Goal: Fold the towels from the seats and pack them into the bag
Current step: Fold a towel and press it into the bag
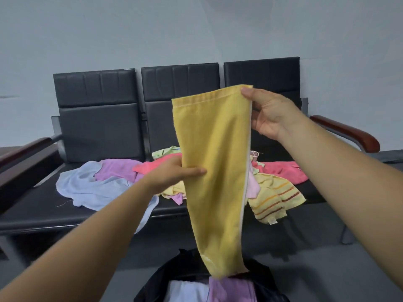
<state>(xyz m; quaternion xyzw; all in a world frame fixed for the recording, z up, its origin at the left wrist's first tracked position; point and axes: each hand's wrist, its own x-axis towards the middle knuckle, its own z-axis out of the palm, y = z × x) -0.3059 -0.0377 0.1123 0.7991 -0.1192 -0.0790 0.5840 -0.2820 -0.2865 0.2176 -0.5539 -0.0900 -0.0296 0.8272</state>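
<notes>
A yellow towel [214, 171], folded lengthwise, hangs in the air in front of the seats. My right hand [268, 114] pinches its top right corner. Halfway down the left edge, my left hand [174, 172] grips the cloth with the thumb across the front. The towel's lower end dangles just above the black bag [265, 277] on the floor, which holds a purple towel [231, 289] and a white towel [187, 292]. On the seats lie a light blue towel [96, 188], a purple towel [117, 168], pink towels [285, 172] and a yellow striped towel [274, 202].
The three-seat black bench [98, 127] stands against a grey wall, with dark red armrests at the left [24, 149] and right [346, 131]. Grey floor surrounds the bag.
</notes>
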